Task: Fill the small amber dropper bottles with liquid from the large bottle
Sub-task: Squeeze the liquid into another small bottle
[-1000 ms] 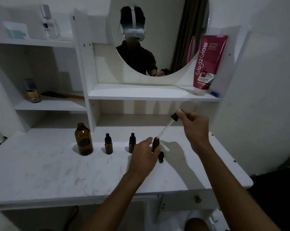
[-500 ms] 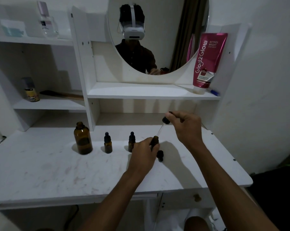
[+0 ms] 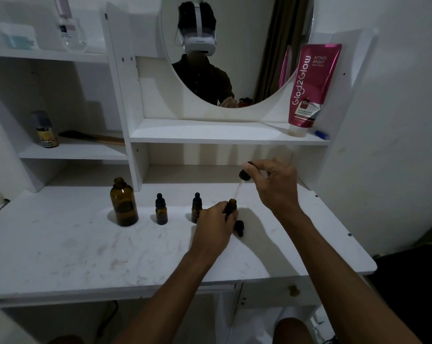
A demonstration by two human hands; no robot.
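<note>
The large amber bottle (image 3: 123,203) stands uncapped at the left of the white table (image 3: 90,247). Two small capped amber dropper bottles (image 3: 161,209) (image 3: 196,207) stand to its right. My left hand (image 3: 213,228) grips a third small amber bottle (image 3: 231,206), open at the top and standing on the table. My right hand (image 3: 274,184) pinches the black bulb of a dropper (image 3: 244,175); its glass tube slants down with the tip just above the open bottle's mouth. A black dropper cap (image 3: 239,227) lies on the table beside my left hand.
A pink tube (image 3: 310,85) leans on the shelf under the round mirror (image 3: 234,50). A small can (image 3: 46,132) and a dark brush (image 3: 90,137) sit on the left shelf. The table's right edge is near the wall.
My right hand moved left and lowered, bringing the dropper from a flatter slant to a steeper one, with its tip closer to the mouth of the held bottle. My left hand stayed put.
</note>
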